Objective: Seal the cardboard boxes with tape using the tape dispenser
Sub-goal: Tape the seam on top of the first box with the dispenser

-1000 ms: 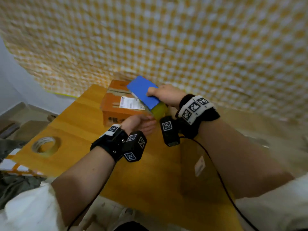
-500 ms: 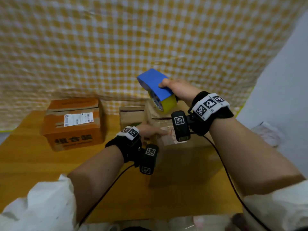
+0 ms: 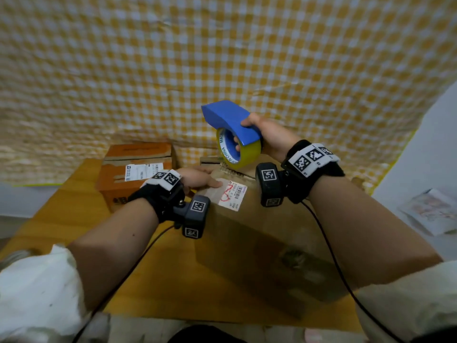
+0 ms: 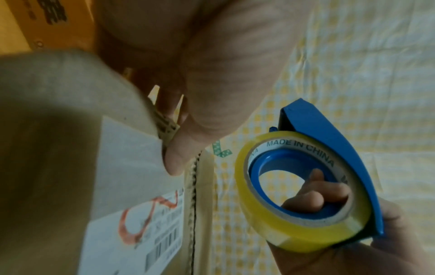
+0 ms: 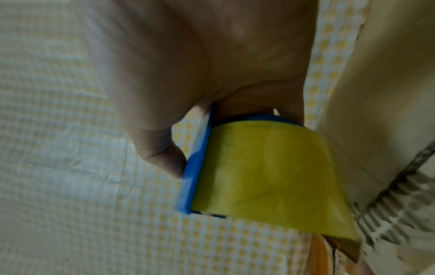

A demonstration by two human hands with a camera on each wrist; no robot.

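My right hand grips the blue tape dispenser with its yellowish roll of tape, fingers through the roll's core. It hovers above the far end of a large brown cardboard box that fills the near right of the table. My left hand lies on the box's top beside a white shipping label with a red scrawl, thumb at the flap edge and the fingers curled over a torn corrugated flap. The dispenser fills the right wrist view.
An orange cardboard box with a white label stands at the back left on the wooden table. A yellow checked cloth hangs behind as a backdrop. Papers lie on the floor at right.
The head view swung from the orange box to the brown box. My right hand carried the dispenser over and raised it above the brown box. My left hand settled on its top.
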